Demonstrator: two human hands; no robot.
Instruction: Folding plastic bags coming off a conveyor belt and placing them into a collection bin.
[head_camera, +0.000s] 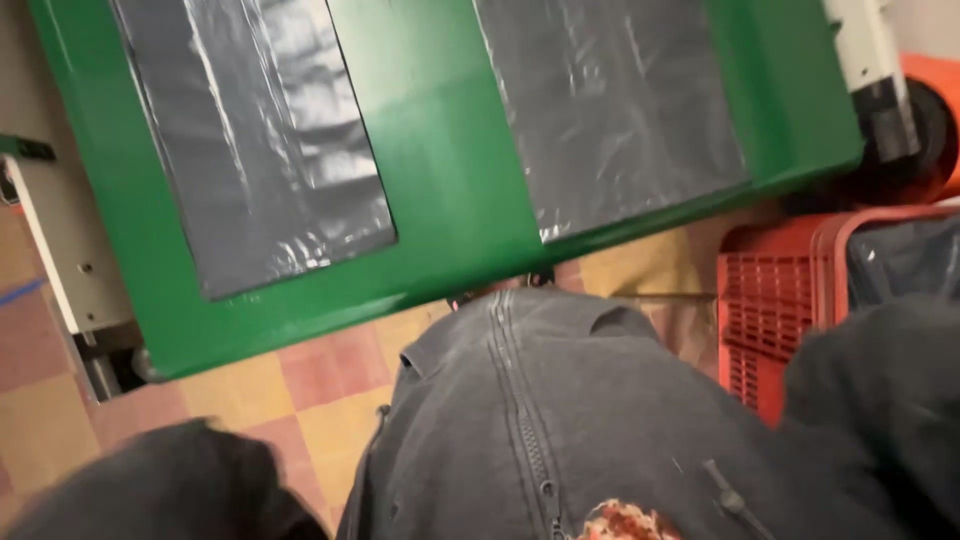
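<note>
A dark zipped jacket (540, 420) fills the foreground before a green cabinet (440, 200); neither hand's grip shows.

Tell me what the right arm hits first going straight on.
Probably the red crate, just ahead of the right sleeve; the hand itself is hidden and depth is unclear.

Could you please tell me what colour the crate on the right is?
The crate is red, seen best in the head view.
</note>
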